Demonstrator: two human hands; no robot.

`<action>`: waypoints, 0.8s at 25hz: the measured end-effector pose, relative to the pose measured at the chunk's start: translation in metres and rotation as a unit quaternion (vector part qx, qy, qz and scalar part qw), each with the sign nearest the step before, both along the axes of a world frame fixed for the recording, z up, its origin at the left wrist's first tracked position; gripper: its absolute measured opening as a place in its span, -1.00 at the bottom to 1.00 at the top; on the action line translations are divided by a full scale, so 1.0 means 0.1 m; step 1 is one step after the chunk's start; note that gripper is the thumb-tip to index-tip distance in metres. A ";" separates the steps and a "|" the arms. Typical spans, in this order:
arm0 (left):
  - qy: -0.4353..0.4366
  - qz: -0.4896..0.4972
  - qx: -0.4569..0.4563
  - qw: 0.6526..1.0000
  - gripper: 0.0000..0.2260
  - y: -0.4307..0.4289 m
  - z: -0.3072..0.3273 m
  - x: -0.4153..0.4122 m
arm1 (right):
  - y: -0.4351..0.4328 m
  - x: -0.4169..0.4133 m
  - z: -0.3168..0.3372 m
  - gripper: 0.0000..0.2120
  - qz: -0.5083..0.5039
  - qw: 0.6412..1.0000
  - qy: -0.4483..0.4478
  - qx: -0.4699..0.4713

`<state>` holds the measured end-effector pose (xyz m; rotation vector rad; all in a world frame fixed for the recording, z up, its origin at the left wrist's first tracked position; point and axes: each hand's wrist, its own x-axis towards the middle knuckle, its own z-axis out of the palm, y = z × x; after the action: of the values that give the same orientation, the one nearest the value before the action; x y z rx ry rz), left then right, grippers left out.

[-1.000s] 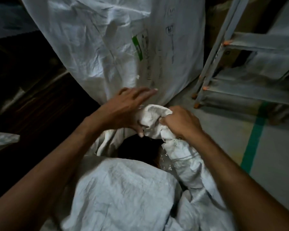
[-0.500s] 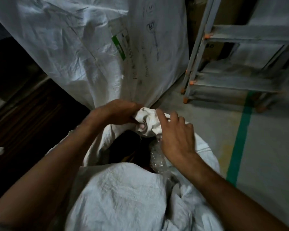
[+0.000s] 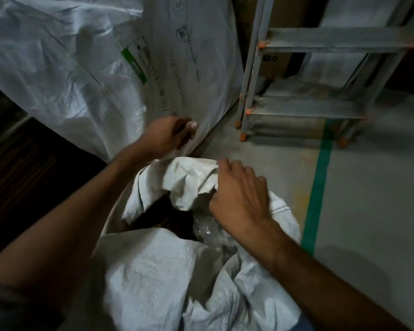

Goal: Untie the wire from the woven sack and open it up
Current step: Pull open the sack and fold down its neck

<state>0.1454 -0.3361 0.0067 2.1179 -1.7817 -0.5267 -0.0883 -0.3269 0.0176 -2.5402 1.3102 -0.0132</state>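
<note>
Head view. The woven sack (image 3: pixel 167 278), white and heavily creased, fills the lower centre of the frame and stands on the concrete floor (image 3: pixel 373 211). Its mouth gapes as a dark opening toward 12 o'clock of the sack's bulk; crumpled clear plastic film (image 3: pixel 208 231) shows inside at the opening's right edge. The far lip of the mouth is bunched into a folded flap with fine stitched lines visible on the cloth at 3 o'clock of the opening. No tie can be made out on the sack in this dim light.

The right hand (image 3: pixel 239 199) lies on the bunched flap, its grip clamped on the cloth with fingers curled over the fold and thumb tucked beneath. The left hand (image 3: pixel 167 134) is raised off the sack at 11 o'clock of the mouth, in front of the large white bag (image 3: pixel 101 68); its fingers are loosely curled with thumb and fingertips near each other, and whether anything lies between them cannot be told.

The large white bag, printed with dark text and a green label, stands at 12 o'clock of the sack. A grey metal rack (image 3: pixel 308 111) with orange fittings stands at 1 o'clock, and a green floor stripe (image 3: pixel 318 187) runs at 3 o'clock.
</note>
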 end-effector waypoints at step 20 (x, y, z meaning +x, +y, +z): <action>-0.280 -0.191 -0.022 0.940 -0.08 0.21 -0.39 -0.72 | -0.56 -0.45 -0.39 -0.65 -0.124 0.949 -0.220 0.187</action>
<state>0.0738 -0.3147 -0.0323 2.0238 -2.5120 0.0554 -0.1335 -0.3828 -0.0214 -1.9023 1.2902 -0.3305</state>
